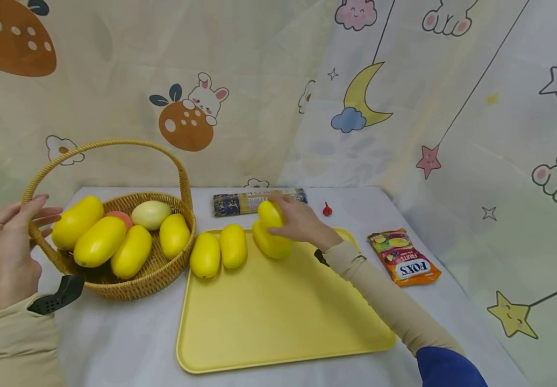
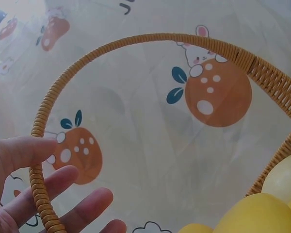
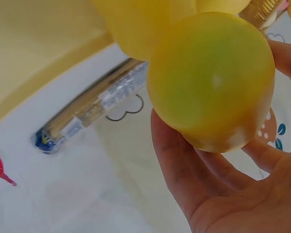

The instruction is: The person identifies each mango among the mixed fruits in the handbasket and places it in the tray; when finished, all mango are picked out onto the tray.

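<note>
My right hand (image 1: 300,221) holds a yellow mango (image 1: 271,214) above the far edge of the yellow tray (image 1: 283,312); in the right wrist view, fingers and thumb wrap this mango (image 3: 211,82). Just below it, another mango (image 1: 271,244) lies on the tray. Two more mangoes (image 1: 233,246) lie side by side at the tray's far left corner. At left, my left hand (image 1: 9,244) grips the handle (image 2: 39,189) of a wicker basket (image 1: 135,287), thumb on one side and fingers on the other. Inside sit several yellow mangoes (image 1: 99,242), a pale green fruit (image 1: 151,215) and a partly hidden reddish one (image 1: 121,219).
Behind the tray lies a long wrapped packet (image 1: 240,204), with a small red object (image 1: 327,209) to its right. An orange FOX'S candy bag (image 1: 404,258) rests right of the tray. A printed cloth backdrop (image 1: 259,107) stands behind the white table (image 1: 128,344).
</note>
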`<state>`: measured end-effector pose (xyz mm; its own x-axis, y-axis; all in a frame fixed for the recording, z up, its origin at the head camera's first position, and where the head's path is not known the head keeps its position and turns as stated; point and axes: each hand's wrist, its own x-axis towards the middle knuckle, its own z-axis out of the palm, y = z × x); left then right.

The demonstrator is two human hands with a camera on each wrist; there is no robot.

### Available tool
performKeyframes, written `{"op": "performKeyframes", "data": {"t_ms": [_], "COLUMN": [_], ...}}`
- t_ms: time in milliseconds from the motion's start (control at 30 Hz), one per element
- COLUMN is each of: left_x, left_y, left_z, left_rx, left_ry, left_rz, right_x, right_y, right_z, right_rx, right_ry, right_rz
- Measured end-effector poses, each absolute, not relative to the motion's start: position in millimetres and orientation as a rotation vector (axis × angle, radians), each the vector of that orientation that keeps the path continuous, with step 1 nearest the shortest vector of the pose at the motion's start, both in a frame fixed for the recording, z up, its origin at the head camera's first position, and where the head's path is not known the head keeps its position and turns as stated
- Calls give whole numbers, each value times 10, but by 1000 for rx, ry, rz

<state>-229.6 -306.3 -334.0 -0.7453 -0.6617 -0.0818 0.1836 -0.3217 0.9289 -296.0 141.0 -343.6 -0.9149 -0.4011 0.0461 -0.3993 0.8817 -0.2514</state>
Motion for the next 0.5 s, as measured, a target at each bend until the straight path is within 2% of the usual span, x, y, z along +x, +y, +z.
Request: {"op": "performKeyframes", "data": {"t_ms": [500], "left_x": [-2288], "left_y": [-3060], "left_z": [-3336], "left_rx": [626], "left_ry": [-1404], "left_rz": [-2085], "right_x": [-2954], "right_y": [1808], "right_z": [-3625], "right_rx": [-544], "right_ry": [3073], "right_rz": [-385]}}
